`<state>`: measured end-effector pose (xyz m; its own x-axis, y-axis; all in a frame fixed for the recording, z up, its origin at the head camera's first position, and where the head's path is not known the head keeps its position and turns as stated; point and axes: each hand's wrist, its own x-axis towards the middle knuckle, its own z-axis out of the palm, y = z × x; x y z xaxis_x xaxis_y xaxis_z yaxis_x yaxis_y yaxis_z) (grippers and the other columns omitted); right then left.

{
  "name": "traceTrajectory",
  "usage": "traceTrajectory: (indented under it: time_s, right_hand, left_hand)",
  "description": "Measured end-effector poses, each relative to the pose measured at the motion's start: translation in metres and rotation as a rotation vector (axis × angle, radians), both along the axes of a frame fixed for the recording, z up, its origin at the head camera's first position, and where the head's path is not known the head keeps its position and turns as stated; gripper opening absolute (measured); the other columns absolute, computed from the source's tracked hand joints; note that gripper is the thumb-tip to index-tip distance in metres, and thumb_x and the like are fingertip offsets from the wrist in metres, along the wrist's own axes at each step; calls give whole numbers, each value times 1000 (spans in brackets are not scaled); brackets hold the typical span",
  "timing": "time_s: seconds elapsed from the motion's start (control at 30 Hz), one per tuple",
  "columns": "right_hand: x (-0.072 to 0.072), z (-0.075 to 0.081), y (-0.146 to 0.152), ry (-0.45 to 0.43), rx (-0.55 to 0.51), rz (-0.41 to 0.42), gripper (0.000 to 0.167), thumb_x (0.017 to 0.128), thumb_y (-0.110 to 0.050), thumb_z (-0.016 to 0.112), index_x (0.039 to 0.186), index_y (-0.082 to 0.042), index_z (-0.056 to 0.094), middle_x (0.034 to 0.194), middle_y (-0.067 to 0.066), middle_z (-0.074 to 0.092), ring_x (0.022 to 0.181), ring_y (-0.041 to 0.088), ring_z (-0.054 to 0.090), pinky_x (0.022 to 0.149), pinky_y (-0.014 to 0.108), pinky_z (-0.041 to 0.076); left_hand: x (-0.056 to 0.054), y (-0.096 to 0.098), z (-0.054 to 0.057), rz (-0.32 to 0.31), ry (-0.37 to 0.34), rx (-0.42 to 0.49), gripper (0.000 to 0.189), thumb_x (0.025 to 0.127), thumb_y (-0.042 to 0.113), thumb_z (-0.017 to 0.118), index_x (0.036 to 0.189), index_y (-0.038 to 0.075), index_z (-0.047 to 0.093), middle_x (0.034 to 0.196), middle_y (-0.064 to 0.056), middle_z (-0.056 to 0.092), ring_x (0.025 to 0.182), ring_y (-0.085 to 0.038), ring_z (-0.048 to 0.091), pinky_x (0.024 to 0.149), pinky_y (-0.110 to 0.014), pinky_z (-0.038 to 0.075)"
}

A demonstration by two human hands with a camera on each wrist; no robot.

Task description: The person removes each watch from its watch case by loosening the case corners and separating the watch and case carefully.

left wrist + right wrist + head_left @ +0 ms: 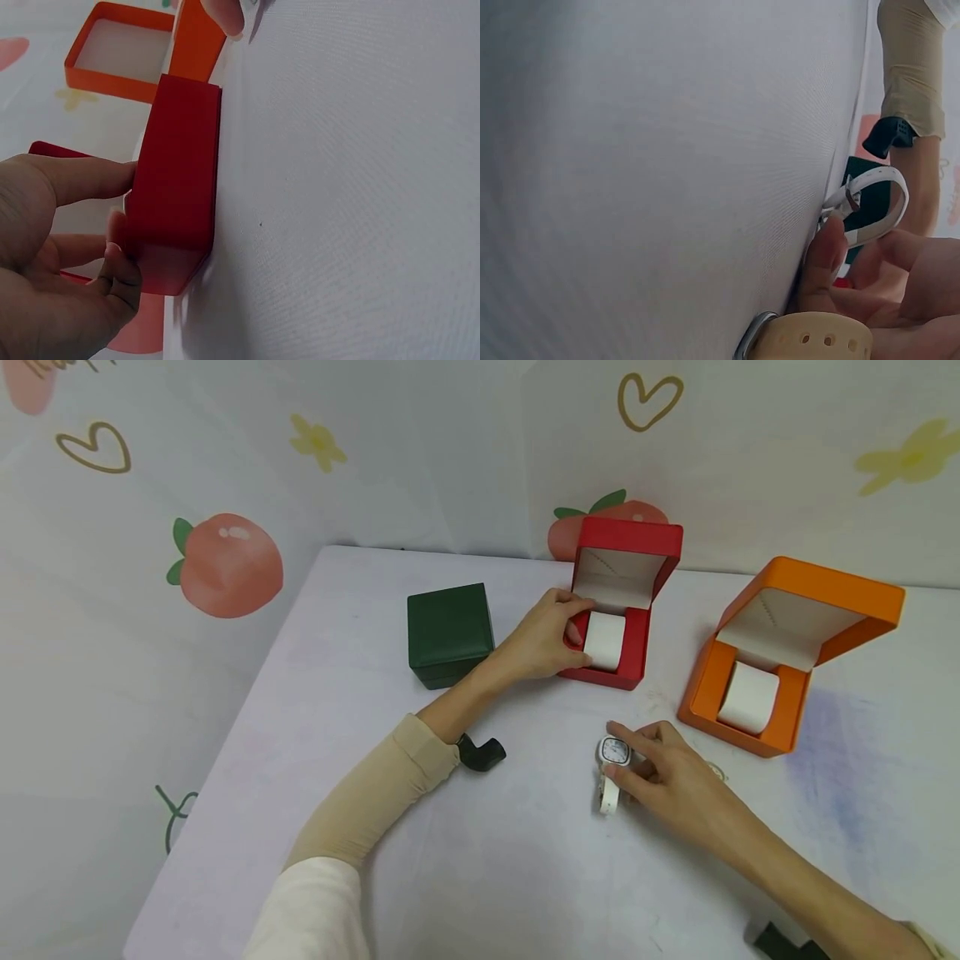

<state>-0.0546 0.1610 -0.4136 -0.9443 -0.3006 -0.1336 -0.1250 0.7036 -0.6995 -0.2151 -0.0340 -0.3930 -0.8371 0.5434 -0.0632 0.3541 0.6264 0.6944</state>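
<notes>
Red box (638,643) by the desk's (480,860) far edge; orange box (795,697); dark green box (450,631); white watch strap (609,797); peach-printed backdrop (435,468).

Head view looking down, wrist views low and close, tabletop (525,860) shared

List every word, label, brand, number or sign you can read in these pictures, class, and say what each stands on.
No text can be read with certainty.
Backdrop: cursive lettering at the upper left, cut off by the head view's edge; unreadable.
White watch: any numbers on it are too small to read.
Red lid and orange lid: faint marks inside; cannot tell whether they are lettering.
</notes>
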Motion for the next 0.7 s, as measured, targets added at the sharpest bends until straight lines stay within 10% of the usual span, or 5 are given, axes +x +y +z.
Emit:
traceTrajectory:
  time_s: [0.7]
  right_hand:
    - [0, 4, 1, -49, -15, -27, 56, 96, -39, 65, 144, -12, 54, 112, 5, 48, 84, 9, 64, 65, 25, 48]
  left_hand:
    - [9, -2, 8, -20, -11, 50, 67, 84, 9, 77, 144, 2, 49, 143, -12, 41, 98, -13, 61, 81, -14, 50]
